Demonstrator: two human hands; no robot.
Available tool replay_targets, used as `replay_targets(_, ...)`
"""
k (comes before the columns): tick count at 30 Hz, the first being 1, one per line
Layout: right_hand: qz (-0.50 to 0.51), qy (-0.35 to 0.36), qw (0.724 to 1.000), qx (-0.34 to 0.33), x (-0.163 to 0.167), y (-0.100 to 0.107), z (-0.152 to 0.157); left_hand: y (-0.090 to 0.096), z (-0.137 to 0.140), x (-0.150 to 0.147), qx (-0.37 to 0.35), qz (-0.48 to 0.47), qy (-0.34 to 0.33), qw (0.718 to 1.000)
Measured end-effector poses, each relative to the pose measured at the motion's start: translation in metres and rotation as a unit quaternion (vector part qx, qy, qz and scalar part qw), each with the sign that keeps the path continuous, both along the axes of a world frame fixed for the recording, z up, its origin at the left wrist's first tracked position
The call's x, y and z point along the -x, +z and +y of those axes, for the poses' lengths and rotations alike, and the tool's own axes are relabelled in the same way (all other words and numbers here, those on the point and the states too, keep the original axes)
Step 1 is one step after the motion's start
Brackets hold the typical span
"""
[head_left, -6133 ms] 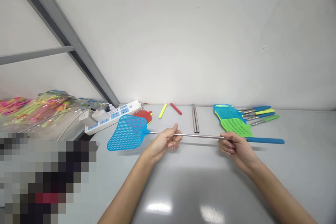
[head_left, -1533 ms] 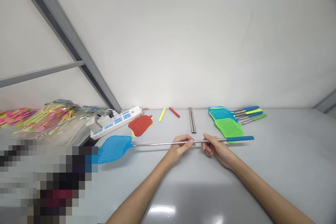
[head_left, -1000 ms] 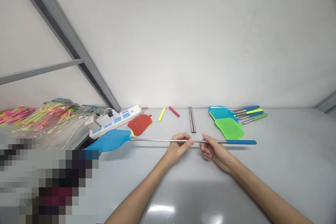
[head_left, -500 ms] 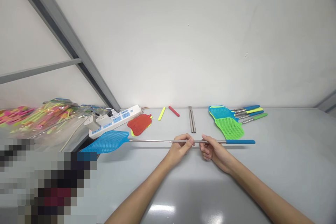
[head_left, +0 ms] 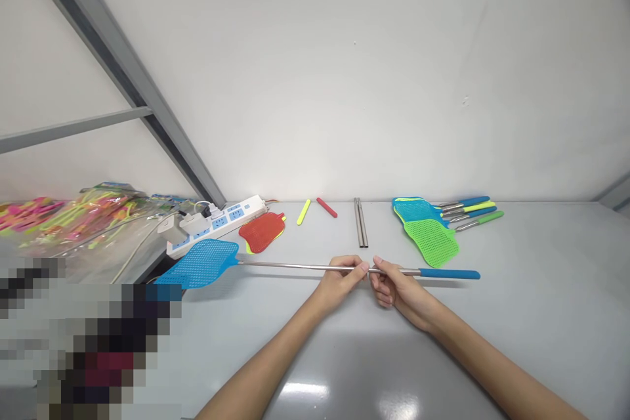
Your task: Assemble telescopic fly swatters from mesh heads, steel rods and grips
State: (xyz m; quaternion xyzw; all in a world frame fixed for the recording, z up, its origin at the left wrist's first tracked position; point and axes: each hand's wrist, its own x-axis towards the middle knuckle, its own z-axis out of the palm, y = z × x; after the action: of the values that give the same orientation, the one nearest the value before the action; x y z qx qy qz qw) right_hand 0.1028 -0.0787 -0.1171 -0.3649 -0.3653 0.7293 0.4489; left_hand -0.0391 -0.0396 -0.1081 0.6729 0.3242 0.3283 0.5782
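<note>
A blue fly swatter (head_left: 199,264) with a thin telescopic metal rod and a blue grip lies across both my hands, mesh head to the left, above the table. My left hand (head_left: 343,279) pinches the rod near its middle between thumb and fingers. Close beside it, my right hand (head_left: 396,285) pinches the thicker rod section left of the blue grip. Beyond my hands lie two bare metal tubes (head_left: 361,223). To the right rests a pile of finished-looking swatters, with a green swatter (head_left: 433,241) on top and blue ones beneath.
A red swatter head (head_left: 263,232) overlaps a yellow one. Near it lie a yellow grip (head_left: 304,212) and a red grip (head_left: 327,207). A white power strip (head_left: 216,228) with plugs stands at the left, beside bagged colourful items (head_left: 98,216). A wall rises behind the grey table (head_left: 551,289).
My two hands have come closer together on the rod. The swatter has tilted slightly, its head a little higher and its grip end lower.
</note>
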Motion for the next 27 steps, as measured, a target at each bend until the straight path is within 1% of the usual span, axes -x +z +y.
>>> replay_targets(5, -0.001, 0.010, 1.000, -0.003, 0.003, -0.001, -0.002, 0.004, -0.003, -0.001, 0.020, -0.018, -0.033, 0.999)
replay_targets(12, -0.001, 0.000, 1.000, -0.002, 0.001, 0.000, -0.001, -0.010, 0.003, -0.001, 0.117, -0.058, -0.060, 0.990)
replay_targets(18, -0.002, -0.005, 1.000, 0.009, 0.001, -0.002, -0.001, -0.013, 0.005, -0.002, 0.139, -0.068, -0.073, 0.985)
replay_targets(23, 0.009, -0.045, 0.999, 0.026, 0.003, -0.009, 0.002, -0.012, 0.004, -0.003, 0.154, -0.065, -0.093, 0.981)
replay_targets(27, 0.015, -0.060, 0.997, 0.037, 0.004, -0.010, 0.003, -0.012, 0.006, -0.002, 0.173, -0.065, -0.099, 0.978)
